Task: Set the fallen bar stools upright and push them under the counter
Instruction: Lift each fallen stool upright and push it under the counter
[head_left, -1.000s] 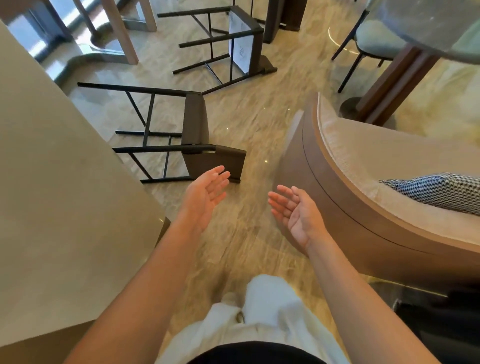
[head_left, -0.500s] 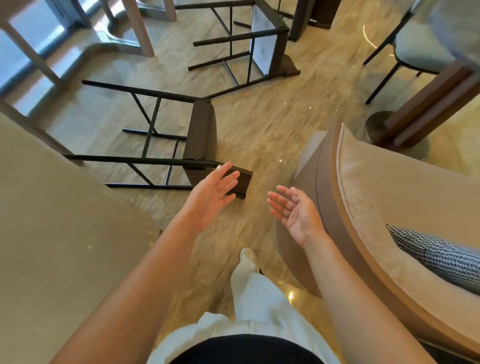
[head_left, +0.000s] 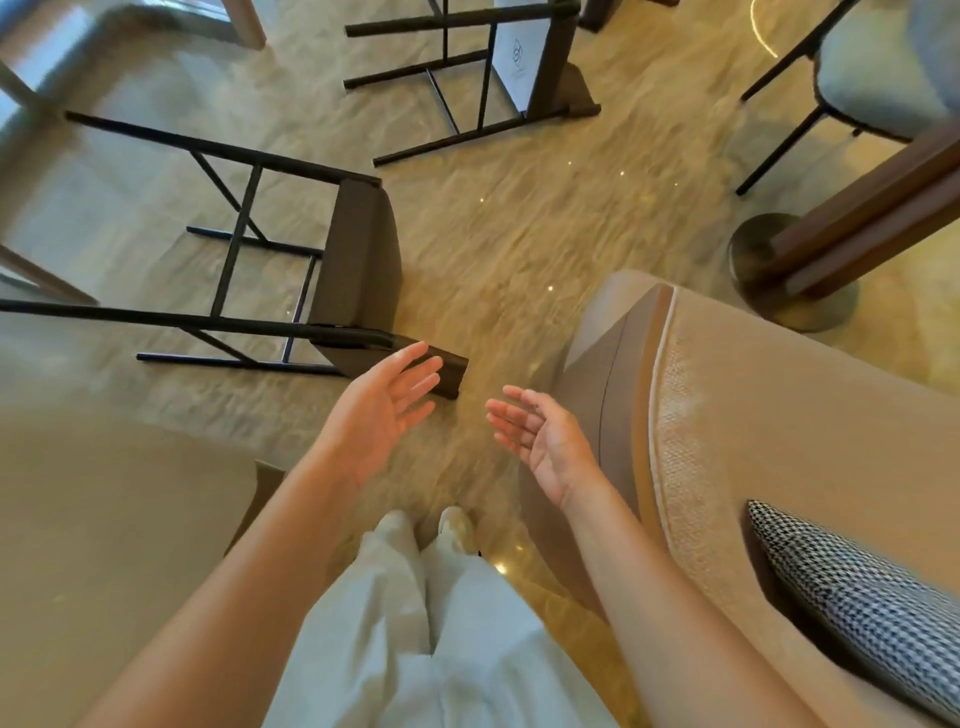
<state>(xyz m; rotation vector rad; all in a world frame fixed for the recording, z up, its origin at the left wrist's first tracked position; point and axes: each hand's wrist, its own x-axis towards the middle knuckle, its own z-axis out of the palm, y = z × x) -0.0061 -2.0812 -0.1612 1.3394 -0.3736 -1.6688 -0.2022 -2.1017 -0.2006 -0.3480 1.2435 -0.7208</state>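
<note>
Two fallen bar stools lie on their sides on the polished floor (head_left: 545, 234). The near stool (head_left: 358, 270), at 10 o'clock from the frame's centre, has its dark seat toward the person and its black legs running out toward 9 o'clock. The far stool (head_left: 543, 62) lies at 12 o'clock in the same attitude, well apart from the first. The counter (head_left: 104, 519) fills the 8 o'clock corner, and neither stool is under it. The left hand (head_left: 384, 410), near the centre, is extended with its fingers straight and slightly spread. Its fingertips overlap the near stool's low backrest in this view; whether they touch it cannot be told. The right hand (head_left: 540, 436), just beside the left toward 3 o'clock, is turned palm up with its fingers loosely extended and a little apart, holding nothing. A curved upholstered sofa (head_left: 753, 415) occupies 4 o'clock and bears a houndstooth cushion (head_left: 857, 597). A table pedestal (head_left: 789, 270) and a grey chair (head_left: 872, 67) stand at 2 o'clock. The person's pale trousers (head_left: 415, 649) show at 6 o'clock.
</note>
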